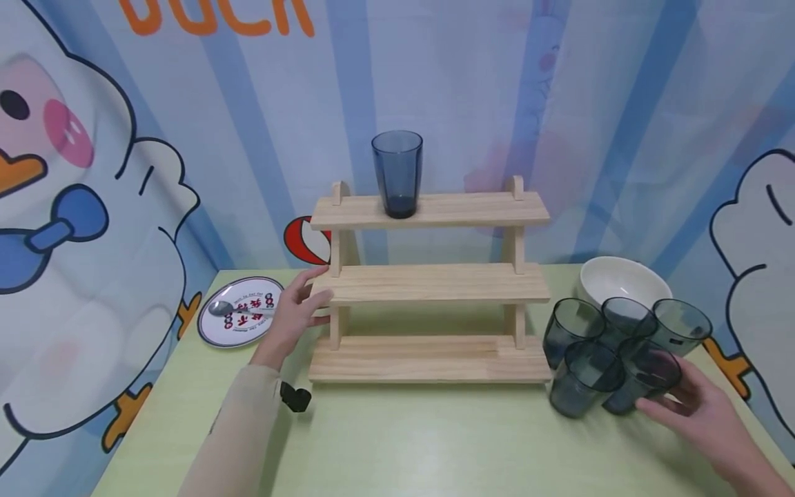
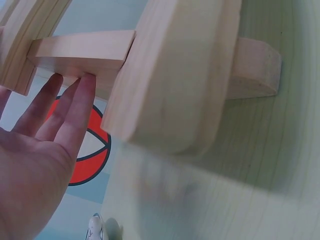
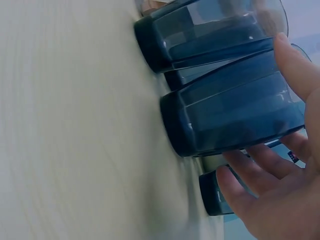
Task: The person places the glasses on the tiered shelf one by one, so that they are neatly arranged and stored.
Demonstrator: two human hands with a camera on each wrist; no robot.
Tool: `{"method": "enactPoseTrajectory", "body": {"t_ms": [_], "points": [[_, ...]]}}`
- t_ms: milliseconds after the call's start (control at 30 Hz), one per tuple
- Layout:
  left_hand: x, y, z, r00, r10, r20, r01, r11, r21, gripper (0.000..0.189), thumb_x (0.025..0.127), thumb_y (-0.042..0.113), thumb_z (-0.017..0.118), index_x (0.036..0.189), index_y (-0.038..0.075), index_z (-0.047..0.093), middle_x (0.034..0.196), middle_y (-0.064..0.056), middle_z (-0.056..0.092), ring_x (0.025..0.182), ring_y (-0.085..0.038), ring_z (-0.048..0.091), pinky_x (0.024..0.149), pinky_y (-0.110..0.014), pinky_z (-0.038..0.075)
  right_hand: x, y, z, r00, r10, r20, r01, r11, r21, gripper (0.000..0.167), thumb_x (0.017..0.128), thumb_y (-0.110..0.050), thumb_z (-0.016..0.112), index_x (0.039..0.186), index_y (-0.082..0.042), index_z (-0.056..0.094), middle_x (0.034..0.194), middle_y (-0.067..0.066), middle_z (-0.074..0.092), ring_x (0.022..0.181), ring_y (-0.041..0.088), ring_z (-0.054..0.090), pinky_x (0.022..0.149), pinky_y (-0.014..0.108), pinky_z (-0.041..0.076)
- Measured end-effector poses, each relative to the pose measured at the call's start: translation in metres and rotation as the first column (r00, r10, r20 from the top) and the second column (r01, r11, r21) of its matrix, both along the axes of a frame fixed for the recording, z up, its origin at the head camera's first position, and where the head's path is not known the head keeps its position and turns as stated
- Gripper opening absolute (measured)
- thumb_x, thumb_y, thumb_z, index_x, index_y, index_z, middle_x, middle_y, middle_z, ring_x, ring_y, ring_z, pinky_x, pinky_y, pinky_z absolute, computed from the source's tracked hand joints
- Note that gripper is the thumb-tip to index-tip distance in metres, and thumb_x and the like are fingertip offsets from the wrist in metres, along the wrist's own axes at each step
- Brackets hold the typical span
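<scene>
A three-tier wooden display rack (image 1: 428,283) stands in the middle of the table. My left hand (image 1: 292,319) holds its left end at the middle tier; in the left wrist view, extended fingers (image 2: 75,110) touch the side upright. One blue-grey drinking glass (image 1: 397,176) stands upright on the top tier. At the right, several similar glasses (image 1: 574,324) stand close together. My right hand (image 1: 702,414) grips the front right glass (image 1: 642,379), the thumb on one side and the fingers on the other. That glass (image 3: 235,110) is beside its neighbours in the right wrist view.
Behind the grouped glasses is a white bowl (image 1: 621,276). To the left of the rack lies an oval plate (image 1: 223,335) with printed red characters and a metal spoon (image 1: 221,308) on it. A cartoon-printed curtain (image 1: 435,90) hangs behind the table (image 1: 397,442).
</scene>
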State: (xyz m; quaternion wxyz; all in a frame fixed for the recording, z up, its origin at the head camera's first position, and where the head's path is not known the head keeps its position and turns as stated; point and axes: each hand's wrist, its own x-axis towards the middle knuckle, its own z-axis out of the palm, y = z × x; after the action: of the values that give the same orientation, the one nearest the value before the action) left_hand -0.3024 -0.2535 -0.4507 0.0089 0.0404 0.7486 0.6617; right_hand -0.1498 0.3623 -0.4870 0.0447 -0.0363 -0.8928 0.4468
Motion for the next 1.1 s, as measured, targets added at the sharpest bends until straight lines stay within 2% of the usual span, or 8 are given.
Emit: {"method": "enactPoseTrajectory", "body": {"t_ms": [133, 267, 433, 500, 600, 700, 800, 1100], "points": [[0.000, -0.001, -0.001, 1.000, 0.000, -0.002, 0.000, 1.000, 0.005, 0.057, 0.104, 0.026, 0.068, 0.158, 0.025, 0.048, 0.151, -0.020, 0.052, 0.128, -0.040, 0.061, 0.094, -0.053, 0.060, -0.001, -0.003, -0.002, 1.000, 0.008, 0.015, -0.008, 1.000, -0.029, 0.093, 0.090, -0.023, 0.086, 0.161, -0.005, 0.029, 0.148, 0.033, 0.046, 0.101, -0.024, 0.044, 0.079, 0.004, 0.050], [-0.001, -0.001, -0.002, 1.000, -0.003, -0.009, 0.003, 1.000, 0.010, 0.057, 0.104, 0.025, 0.068, 0.158, 0.025, 0.049, 0.150, -0.020, 0.053, 0.127, -0.040, 0.061, 0.094, -0.054, 0.060, -0.003, -0.007, -0.004, 1.000, 0.015, -0.004, -0.015, 0.999, -0.051, 0.095, 0.089, -0.018, 0.086, 0.160, -0.001, 0.025, 0.149, 0.037, 0.042, 0.100, -0.023, 0.044, 0.080, 0.003, 0.049], [0.000, -0.001, -0.003, 1.000, -0.004, -0.008, 0.004, 1.000, 0.006, 0.057, 0.105, 0.025, 0.067, 0.158, 0.025, 0.048, 0.152, -0.020, 0.052, 0.127, -0.040, 0.061, 0.095, -0.054, 0.059, -0.004, -0.009, -0.007, 1.000, 0.020, -0.009, -0.020, 0.997, -0.079, 0.093, 0.091, -0.017, 0.085, 0.159, -0.002, 0.024, 0.148, 0.036, 0.043, 0.100, -0.023, 0.048, 0.080, 0.004, 0.050], [0.000, -0.002, -0.003, 1.000, -0.003, -0.002, 0.003, 1.000, 0.002, 0.057, 0.105, 0.026, 0.067, 0.159, 0.025, 0.047, 0.153, -0.019, 0.051, 0.128, -0.040, 0.060, 0.095, -0.053, 0.059, -0.005, -0.009, -0.008, 0.999, 0.025, -0.019, -0.027, 0.997, -0.076, 0.090, 0.091, -0.017, 0.085, 0.159, -0.003, 0.027, 0.145, 0.027, 0.048, 0.100, -0.021, 0.051, 0.080, 0.006, 0.051], [0.001, -0.002, -0.003, 1.000, -0.002, 0.001, 0.002, 1.000, 0.000, 0.057, 0.105, 0.027, 0.066, 0.159, 0.026, 0.047, 0.154, -0.019, 0.050, 0.129, -0.040, 0.060, 0.096, -0.052, 0.059, -0.005, -0.008, -0.008, 0.998, 0.039, -0.042, -0.042, 0.997, -0.071, 0.086, 0.091, -0.018, 0.085, 0.158, -0.007, 0.033, 0.136, 0.000, 0.056, 0.103, -0.018, 0.054, 0.080, 0.008, 0.053], [0.001, -0.002, -0.002, 1.000, -0.002, -0.004, 0.002, 1.000, -0.001, 0.057, 0.105, 0.027, 0.066, 0.159, 0.026, 0.047, 0.154, -0.019, 0.050, 0.128, -0.040, 0.060, 0.095, -0.052, 0.060, -0.006, -0.007, -0.008, 0.998, 0.042, -0.049, -0.046, 0.996, -0.078, 0.080, 0.091, -0.020, 0.085, 0.157, -0.011, 0.039, 0.127, -0.022, 0.053, 0.104, -0.016, 0.056, 0.081, 0.010, 0.054], [-0.001, -0.002, -0.002, 1.000, 0.000, -0.009, 0.000, 1.000, 0.002, 0.057, 0.105, 0.026, 0.067, 0.158, 0.025, 0.048, 0.153, -0.019, 0.051, 0.128, -0.040, 0.060, 0.094, -0.053, 0.060, -0.006, -0.008, -0.008, 0.998, 0.034, -0.049, -0.038, 0.996, -0.085, 0.079, 0.092, -0.021, 0.084, 0.156, -0.011, 0.040, 0.126, -0.024, 0.052, 0.104, -0.017, 0.056, 0.081, 0.010, 0.054], [-0.002, -0.002, -0.003, 1.000, -0.003, -0.013, 0.003, 1.000, 0.003, 0.056, 0.105, 0.026, 0.067, 0.158, 0.026, 0.048, 0.152, -0.019, 0.051, 0.127, -0.039, 0.061, 0.094, -0.053, 0.060, -0.005, -0.011, -0.012, 0.998, -0.042, -0.044, 0.039, 0.998, -0.054, 0.082, 0.091, -0.028, 0.085, 0.158, -0.014, 0.040, 0.129, -0.017, 0.055, 0.100, -0.018, 0.056, 0.077, 0.010, 0.053]]}}
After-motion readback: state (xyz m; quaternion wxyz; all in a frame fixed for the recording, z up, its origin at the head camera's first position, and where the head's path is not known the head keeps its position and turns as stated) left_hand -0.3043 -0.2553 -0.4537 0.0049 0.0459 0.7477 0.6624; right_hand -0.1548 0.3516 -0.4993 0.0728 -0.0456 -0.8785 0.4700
